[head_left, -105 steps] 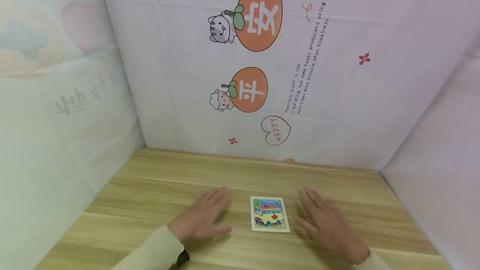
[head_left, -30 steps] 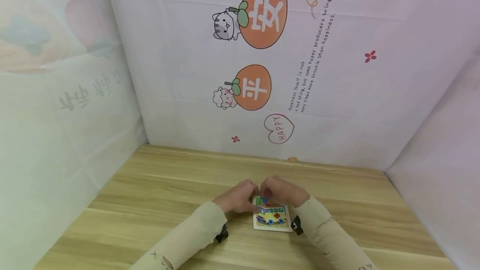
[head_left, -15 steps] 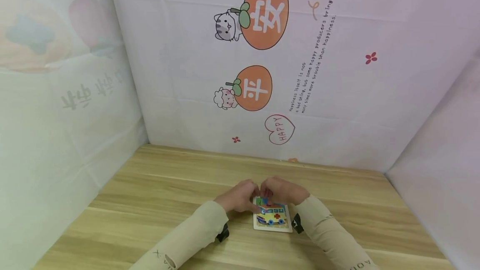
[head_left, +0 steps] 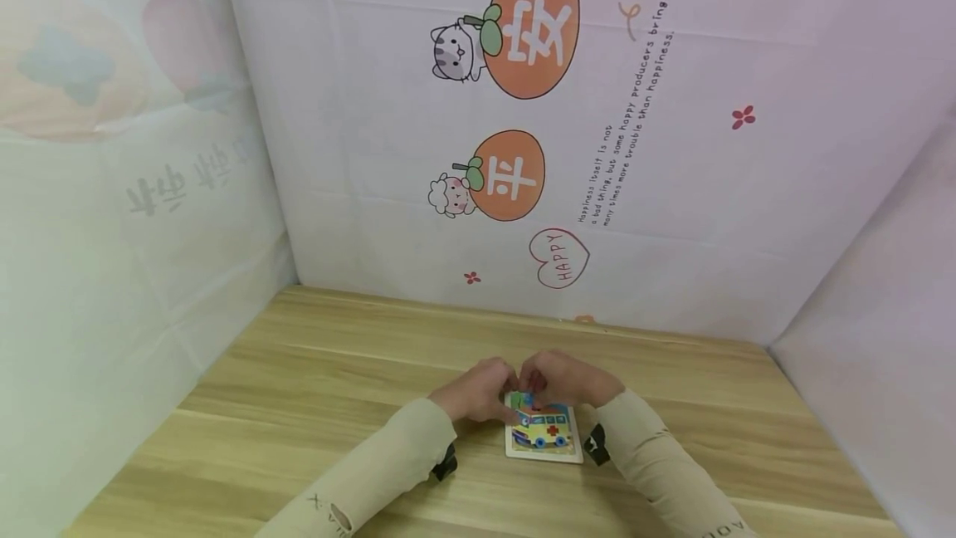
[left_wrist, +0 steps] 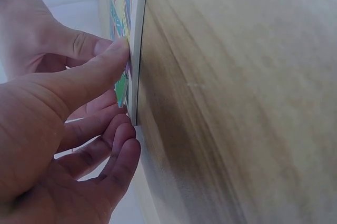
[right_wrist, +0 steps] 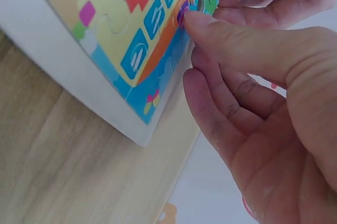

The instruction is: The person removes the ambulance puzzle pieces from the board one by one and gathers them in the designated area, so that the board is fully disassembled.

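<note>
A square jigsaw puzzle (head_left: 543, 443) with a yellow ambulance picture and a white border lies on the wooden table. My left hand (head_left: 478, 393) is at its far left corner, thumb on the picture side and fingers curled by the edge. My right hand (head_left: 568, 380) comes over the far edge, its thumb pressed on the picture and its fingers bent behind. Between the hands, a green corner piece (left_wrist: 121, 90) tilts slightly up from the board in the left wrist view. In the right wrist view the thumb touches the puzzle (right_wrist: 152, 19) near the small purple light. Fingertips partly hide the piece.
The wooden table (head_left: 336, 372) spreads around the puzzle. White printed cloth walls (head_left: 373, 148) enclose it at the back and both sides. Black straps (head_left: 595, 444) are on the wrists, below light sleeves (head_left: 381, 463).
Earlier, both hands lay flat apart on either side of the puzzle. They have since come together at its far left corner, fingers curled. Over the last second they barely moved.
</note>
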A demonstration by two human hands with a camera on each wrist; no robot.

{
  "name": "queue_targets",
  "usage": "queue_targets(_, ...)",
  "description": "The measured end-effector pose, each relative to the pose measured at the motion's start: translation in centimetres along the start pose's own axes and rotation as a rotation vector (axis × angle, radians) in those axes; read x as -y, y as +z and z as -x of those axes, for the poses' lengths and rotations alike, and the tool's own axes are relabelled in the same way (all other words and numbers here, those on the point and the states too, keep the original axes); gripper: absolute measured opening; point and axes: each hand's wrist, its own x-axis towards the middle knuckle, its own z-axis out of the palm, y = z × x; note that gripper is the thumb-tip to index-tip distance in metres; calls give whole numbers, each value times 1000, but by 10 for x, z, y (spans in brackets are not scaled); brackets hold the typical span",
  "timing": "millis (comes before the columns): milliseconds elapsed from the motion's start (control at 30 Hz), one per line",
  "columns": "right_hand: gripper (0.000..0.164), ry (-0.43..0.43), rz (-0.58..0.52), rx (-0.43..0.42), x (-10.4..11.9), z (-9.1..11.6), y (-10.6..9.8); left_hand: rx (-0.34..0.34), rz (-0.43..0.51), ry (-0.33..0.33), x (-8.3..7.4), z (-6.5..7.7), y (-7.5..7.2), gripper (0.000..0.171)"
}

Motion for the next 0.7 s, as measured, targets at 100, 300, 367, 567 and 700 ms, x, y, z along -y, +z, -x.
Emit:
queue_targets(100,17,-19,-3,-6,-2,1,-1,0,-4,-1,-1,0,0,44)
queue_targets(300,7,-98,5,-28,-6,-1,-1,2,3,-7,-3,2,-3,44)
queue_targets(367,8,-109,7,-31,-6,-1,-1,3,1,-1,-4,3,-4,42)
queue_targets(567,13,-127,-1,-40,-8,-2,-3,11,4,19,-5,4,-5,41)
queue_targets(700,13,-127,-17,-63,-11,2,-9,8,-22,17,-6,2,-4,44)
